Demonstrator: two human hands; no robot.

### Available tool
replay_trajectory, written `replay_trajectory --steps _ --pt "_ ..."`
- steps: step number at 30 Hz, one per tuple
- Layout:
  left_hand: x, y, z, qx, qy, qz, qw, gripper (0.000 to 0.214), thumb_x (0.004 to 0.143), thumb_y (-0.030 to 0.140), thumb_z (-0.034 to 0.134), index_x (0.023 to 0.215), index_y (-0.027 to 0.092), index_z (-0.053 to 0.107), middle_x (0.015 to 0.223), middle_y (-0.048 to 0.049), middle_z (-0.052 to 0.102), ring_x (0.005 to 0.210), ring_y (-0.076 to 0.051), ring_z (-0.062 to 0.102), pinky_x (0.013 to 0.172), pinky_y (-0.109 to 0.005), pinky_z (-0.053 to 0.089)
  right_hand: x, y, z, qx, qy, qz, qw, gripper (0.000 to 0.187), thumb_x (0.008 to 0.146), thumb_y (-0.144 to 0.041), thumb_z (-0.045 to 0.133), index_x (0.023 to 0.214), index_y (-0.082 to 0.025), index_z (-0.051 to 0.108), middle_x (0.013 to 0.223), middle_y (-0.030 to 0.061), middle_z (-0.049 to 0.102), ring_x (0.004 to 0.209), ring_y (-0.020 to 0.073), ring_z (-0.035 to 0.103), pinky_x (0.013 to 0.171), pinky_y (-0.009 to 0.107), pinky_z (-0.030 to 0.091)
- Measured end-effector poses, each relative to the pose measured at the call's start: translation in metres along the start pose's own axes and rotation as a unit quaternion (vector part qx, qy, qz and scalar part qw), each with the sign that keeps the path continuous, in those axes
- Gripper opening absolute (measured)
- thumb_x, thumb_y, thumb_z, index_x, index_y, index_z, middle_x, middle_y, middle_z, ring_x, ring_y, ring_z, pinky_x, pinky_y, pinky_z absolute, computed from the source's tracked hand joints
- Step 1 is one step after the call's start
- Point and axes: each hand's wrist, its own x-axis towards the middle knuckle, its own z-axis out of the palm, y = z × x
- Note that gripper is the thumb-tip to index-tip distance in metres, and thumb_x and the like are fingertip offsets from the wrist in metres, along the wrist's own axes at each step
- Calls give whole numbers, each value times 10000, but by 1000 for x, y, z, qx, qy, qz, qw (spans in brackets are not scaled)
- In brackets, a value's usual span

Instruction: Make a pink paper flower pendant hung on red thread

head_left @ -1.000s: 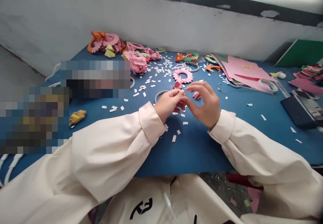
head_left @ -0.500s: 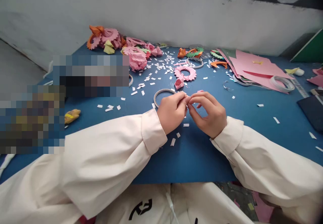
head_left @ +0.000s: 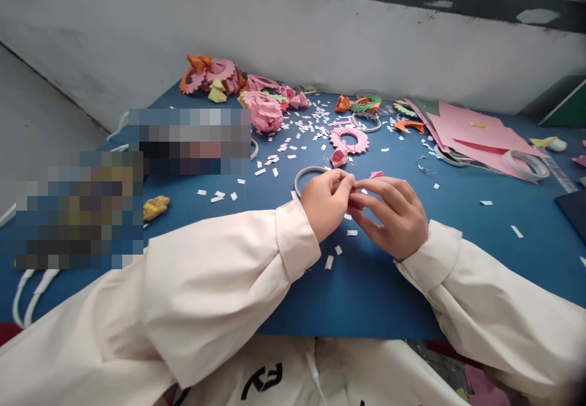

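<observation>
My left hand is closed in a pinch, thumb pressed against the bent index finger. Whatever sits in that pinch is hidden or too small to name. My right hand meets it from the right, its curved fingertips gathered at the left fingertips; what they hold, if anything, cannot be made out. Just behind my left hand lies a tape roll, partly covered by the hand. Beyond the hands are a folded pink paper piece and a pink toothed paper ring. A small pink scrap shows behind my right fingers.
White paper bits are scattered over the blue table. Crumpled pink paper shapes pile up at the back left. Pink sheets and a clear tape roll lie at the right. A blurred patch covers the left side.
The view has shifted, so the tabletop things appear farther right. My right fingers have loosened and spread somewhat at the left fingertips. My left hand keeps its pinch.
</observation>
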Motion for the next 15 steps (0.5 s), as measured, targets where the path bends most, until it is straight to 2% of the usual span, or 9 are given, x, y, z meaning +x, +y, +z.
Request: replay_trajectory --steps 3,6,9,12,15 --pt "1 1 1 -25 0 -26 999 160 848 210 476 724 142 550 625 -1 579 599 -106 598 590 -213 526 -1 2 -1 -11 3 -28 1000 197 732 -98 658 906 -170 598 936 85 685 850 209 608 721 347 487" --pt "1 3 1 -47 -14 -40 998 179 858 198 458 720 132 550 618 -1 579 560 -101 597 562 -226 545 -2 2 -1 15 14 -11 1000 197 734 -59 637 888 -174 594 896 72 686 820 195 608 712 342 483" --pt "0 6 0 -51 -24 -25 998 195 864 192 459 712 120 557 612 -8 586 548 -98 599 535 -216 535 -2 0 -1 74 34 53 995 175 762 -67 598 881 -194 574 870 60 660 806 177 600 727 337 498" --pt "-2 9 -2 -51 -47 14 997 195 877 184 453 721 126 554 544 11 566 501 -81 570 521 -190 494 -1 -2 -2 147 47 162 975 182 804 -125 563 971 -196 552 911 73 626 831 170 597 700 314 504" --pt "-5 12 -4 -63 -87 41 993 197 887 171 444 721 135 543 493 40 519 456 -59 514 504 -173 449 0 -3 -2 222 4 236 946 177 867 -195 486 1028 -190 557 949 81 617 836 158 590 710 308 492"
